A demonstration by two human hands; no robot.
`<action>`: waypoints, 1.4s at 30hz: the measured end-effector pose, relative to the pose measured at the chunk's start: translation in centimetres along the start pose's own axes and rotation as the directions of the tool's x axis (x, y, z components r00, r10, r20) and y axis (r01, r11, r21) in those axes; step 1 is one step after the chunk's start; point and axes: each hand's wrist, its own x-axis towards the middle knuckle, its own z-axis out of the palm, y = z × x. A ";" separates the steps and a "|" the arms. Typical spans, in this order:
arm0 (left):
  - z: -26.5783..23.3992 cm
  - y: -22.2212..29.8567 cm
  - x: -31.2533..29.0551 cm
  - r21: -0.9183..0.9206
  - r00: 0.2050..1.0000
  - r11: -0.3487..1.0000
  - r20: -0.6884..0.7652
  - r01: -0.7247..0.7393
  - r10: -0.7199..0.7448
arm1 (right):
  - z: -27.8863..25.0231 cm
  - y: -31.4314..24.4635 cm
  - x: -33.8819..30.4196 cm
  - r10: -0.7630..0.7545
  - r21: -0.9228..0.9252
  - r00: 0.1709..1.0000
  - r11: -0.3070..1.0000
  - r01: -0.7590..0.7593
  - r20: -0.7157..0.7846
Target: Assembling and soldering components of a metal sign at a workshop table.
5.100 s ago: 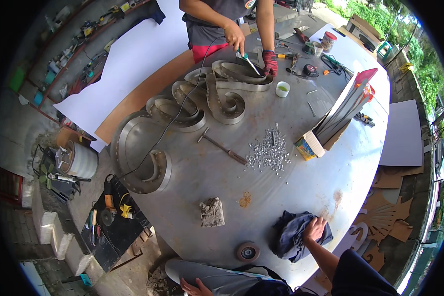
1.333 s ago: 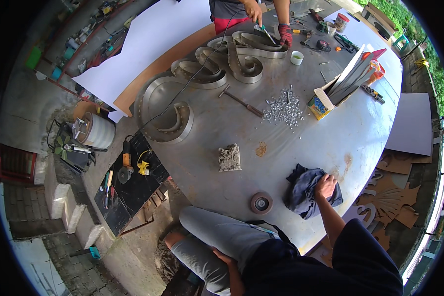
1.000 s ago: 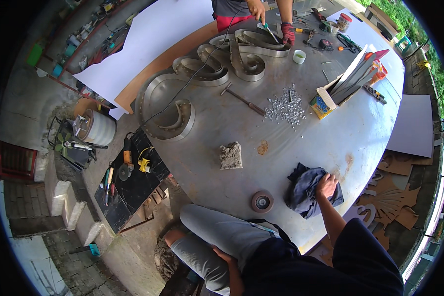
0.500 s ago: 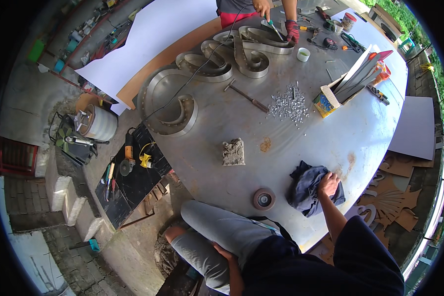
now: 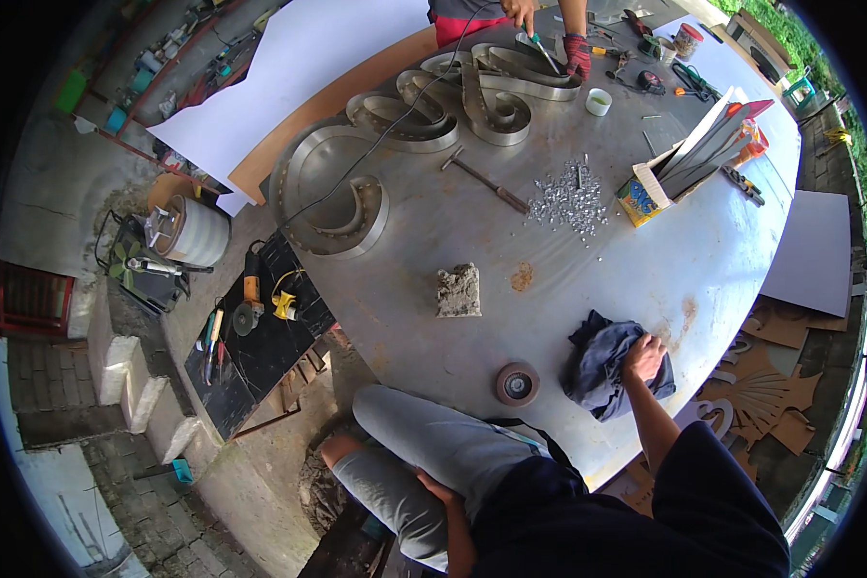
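Observation:
My right hand (image 5: 645,357) is closed on a crumpled dark navy cloth (image 5: 602,371), which lies at the table's near right. Between my legs, my left hand (image 5: 437,487) rests against my grey trousers, its visible fingers stretched along the inner thigh; the fingertips are partly hidden. Left of the cloth sits a round brown disc with a dark hub (image 5: 517,384). A rough grey block (image 5: 459,291) stands farther off on the metal table (image 5: 424,342). Beyond it lie a hammer (image 5: 485,180) and a scattered heap of small shiny metal pieces (image 5: 566,200).
Curved metal channel shapes (image 5: 329,197) fill the far left, crossed by a black cable. Opposite, a person's gloved hand (image 5: 577,56) steadies one while the other hand holds a tool. A box of strips (image 5: 645,196) stands right. An angle grinder (image 5: 249,301) lies on a lower black board.
The whole view has shifted slightly. My right hand stays on the cloth and my left hand stays between my legs; nothing on the table has visibly been moved.

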 end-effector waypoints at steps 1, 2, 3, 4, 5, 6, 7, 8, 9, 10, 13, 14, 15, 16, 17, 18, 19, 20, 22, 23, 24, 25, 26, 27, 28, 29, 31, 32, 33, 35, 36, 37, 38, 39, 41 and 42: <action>0.2 0.1 -0.3 0.001 1.000 1.000 0.001 0.003 -0.003 | 0.0 0.1 0.1 0.004 -0.024 1.000 1.000 -0.004 0.005; 0.2 0.0 -0.3 0.030 1.000 0.999 -0.016 -0.009 0.010 | 0.1 0.1 0.1 0.002 -0.022 1.000 1.000 -0.002 0.006; 0.4 0.2 -0.3 0.061 0.999 0.998 -0.033 -0.021 0.023 | 0.1 0.1 0.1 -0.002 0.003 1.000 1.000 0.002 -0.004; 0.3 0.0 0.0 0.060 0.999 0.998 -0.034 -0.022 0.024 | 0.1 0.1 0.1 -0.005 0.027 1.000 1.000 0.006 -0.014; -0.1 -0.3 0.3 0.087 0.998 0.995 -0.027 -0.056 0.058 | 0.0 -0.1 -0.1 -0.009 0.029 1.000 1.000 0.009 -0.010; -0.6 -0.6 0.6 0.115 0.996 0.989 -0.018 -0.089 0.092 | -0.3 -0.4 -0.2 -0.008 0.025 1.000 1.000 0.008 -0.004; -1.2 -0.7 0.6 0.114 0.995 0.989 -0.023 -0.092 0.095 | -0.4 -0.6 -0.4 -0.008 0.021 1.000 1.000 0.008 0.003; -1.1 -0.6 0.5 0.052 0.999 0.998 -0.022 -0.034 0.035 | -0.4 -0.5 -0.3 -0.007 0.020 1.000 1.000 0.007 0.000; -0.8 -0.6 0.4 -0.009 1.000 1.000 -0.017 0.025 -0.025 | -0.3 -0.3 -0.2 -0.004 0.025 1.000 1.000 0.004 0.000; -0.5 -0.6 0.3 -0.010 1.000 1.000 -0.016 0.027 -0.027 | -0.3 -0.2 -0.1 -0.001 0.031 1.000 1.000 0.001 0.001; -0.4 -0.5 0.2 0.121 0.998 0.991 -0.022 -0.048 0.052 | -0.4 -0.2 -0.1 0.010 0.027 1.000 1.000 -0.011 0.017; -0.4 -0.1 0.0 0.087 1.000 0.996 -0.010 -0.028 0.029 | -0.4 -0.2 -0.1 0.013 0.028 1.000 1.000 -0.013 0.017; -0.2 0.2 -0.2 0.054 1.000 0.999 0.003 -0.007 0.007 | -0.3 -0.2 -0.1 0.007 0.016 1.000 1.000 -0.007 0.007; 0.2 0.2 -0.3 0.056 1.000 0.998 0.005 -0.008 0.008 | -0.2 -0.1 0.0 0.002 0.002 1.000 1.000 -0.002 -0.002; 0.4 0.1 -0.3 0.078 0.999 0.997 -0.045 -0.012 0.016 | -0.3 -0.2 -0.1 0.001 0.002 1.000 1.000 -0.001 0.000; 0.6 0.2 -0.3 0.100 0.995 0.995 -0.094 -0.015 0.025 | -0.5 -0.3 -0.2 0.003 0.020 1.000 1.000 -0.003 0.004; 0.3 0.1 -0.1 0.102 0.995 0.995 -0.096 -0.016 0.025 | -0.5 -0.3 -0.2 0.005 0.038 1.000 0.999 -0.006 0.009; -0.1 -0.1 0.1 0.063 0.998 0.998 -0.057 -0.029 0.033 | -0.5 -0.3 -0.2 0.004 0.039 1.000 0.999 -0.004 0.010; -0.8 -0.5 0.4 0.023 0.999 0.999 -0.019 -0.044 0.044 | -0.2 -0.3 -0.1 0.012 0.020 0.999 1.000 -0.013 0.034; -0.6 -0.5 0.3 0.026 0.999 0.999 -0.019 -0.033 0.034 | 0.0 -0.1 0.0 0.013 0.018 0.999 1.000 -0.014 0.032; -0.3 -0.4 0.1 0.029 1.000 0.999 -0.018 -0.023 0.024 | 0.1 0.1 0.1 0.012 0.021 0.999 1.000 -0.013 0.031; -0.2 -0.4 0.2 0.029 1.000 0.999 -0.018 -0.021 0.022 | 0.2 0.2 0.2 0.011 0.025 0.999 1.000 -0.012 0.030; -0.3 -0.5 0.4 0.040 0.999 0.998 -0.022 -0.038 0.039 | 0.4 0.3 0.2 0.010 0.025 0.999 1.000 -0.011 0.031; -0.4 -0.5 0.5 0.050 0.998 0.997 -0.025 -0.055 0.057 | 0.6 0.5 0.3 0.003 0.019 1.000 1.000 -0.003 0.011; -0.6 -0.6 0.4 0.050 0.998 0.997 -0.026 -0.056 0.058 | 0.7 0.6 0.3 -0.004 0.013 1.000 1.000 0.004 -0.009; -0.4 -0.6 0.2 0.067 0.998 0.997 -0.047 -0.040 0.043 | 0.8 0.6 0.3 -0.003 0.011 1.000 1.000 0.004 -0.009; 0.1 -0.4 0.1 0.084 0.997 0.996 -0.066 -0.022 0.028 | 0.7 0.7 0.4 0.007 0.012 1.000 1.000 -0.007 -0.004; -0.2 -0.5 0.3 0.085 0.997 0.996 -0.060 -0.040 0.046 | 0.7 0.6 0.3 0.006 0.014 1.000 1.000 -0.006 -0.003; -0.4 -0.6 0.4 0.087 0.996 0.994 -0.055 -0.059 0.064 | 0.6 0.5 0.3 0.003 0.014 1.000 1.000 -0.003 0.002; -0.7 -0.6 0.5 0.062 0.998 0.997 -0.045 -0.050 0.053 | 0.3 0.2 0.1 0.000 0.014 1.000 1.000 -0.001 0.007; -0.7 -0.6 0.4 0.037 0.999 0.999 -0.034 -0.040 0.041 | 0.0 -0.1 0.0 0.001 0.013 1.000 1.000 -0.001 0.012; -0.7 -0.5 0.3 0.038 0.999 0.999 -0.035 -0.040 0.041 | -0.2 -0.3 -0.2 0.002 0.012 1.000 1.000 -0.002 0.017; -0.2 -0.3 0.0 0.052 0.999 0.998 -0.022 -0.030 0.031 | -0.2 -0.3 -0.1 0.005 0.010 1.000 1.000 -0.005 0.013; 0.3 0.0 -0.2 0.067 1.000 0.998 -0.009 -0.021 0.021 | -0.3 -0.2 0.0 0.014 0.018 1.000 1.000 -0.014 0.008; -0.1 -0.2 0.1 0.077 1.000 0.997 -0.004 -0.016 0.017 | -0.4 -0.2 -0.1 0.024 0.027 1.000 0.999 -0.024 0.003; -0.6 -0.3 0.3 0.087 1.000 0.996 -0.003 -0.015 0.015 | -0.4 -0.4 -0.1 0.015 0.019 1.000 1.000 -0.015 0.004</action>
